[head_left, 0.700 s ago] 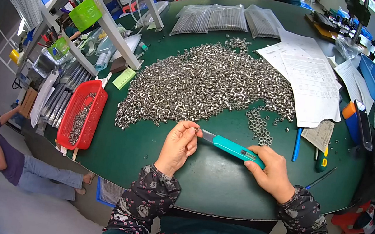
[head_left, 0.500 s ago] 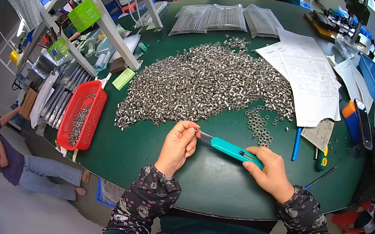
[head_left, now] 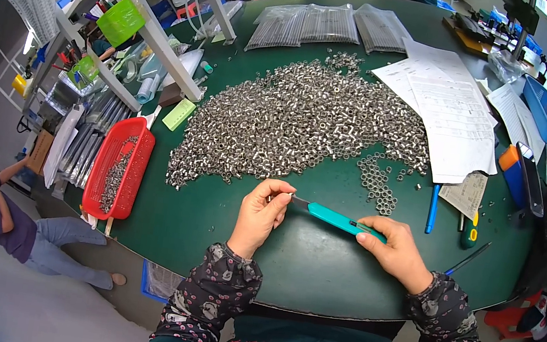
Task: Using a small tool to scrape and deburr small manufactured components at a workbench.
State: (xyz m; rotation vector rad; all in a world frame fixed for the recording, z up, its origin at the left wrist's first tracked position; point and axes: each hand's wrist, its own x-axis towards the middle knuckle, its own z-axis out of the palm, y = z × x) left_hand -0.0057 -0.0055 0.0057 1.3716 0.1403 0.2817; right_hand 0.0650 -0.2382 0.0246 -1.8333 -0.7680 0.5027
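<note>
In my right hand is a teal utility knife, gripped by its handle with the thumb along it. Its bare blade points left and reaches the fingertips of my left hand. The left thumb and forefinger pinch a small metal ring, mostly covered by the fingers, with the blade tip against or very near it. Beyond my hands spreads a wide heap of short silvery metal sleeves. Several rings lie in a single layer at the heap's right front.
A red basket partly filled with metal parts stands left. Papers, a blue pen, a yellow-green screwdriver and a phone lie right. Bagged tubes rest at the back. Another person stands beyond the table's left.
The knife has turned in my right hand, showing its edge more than its broad side. My left hand has shifted slightly. The person at the left has shifted their legs.
</note>
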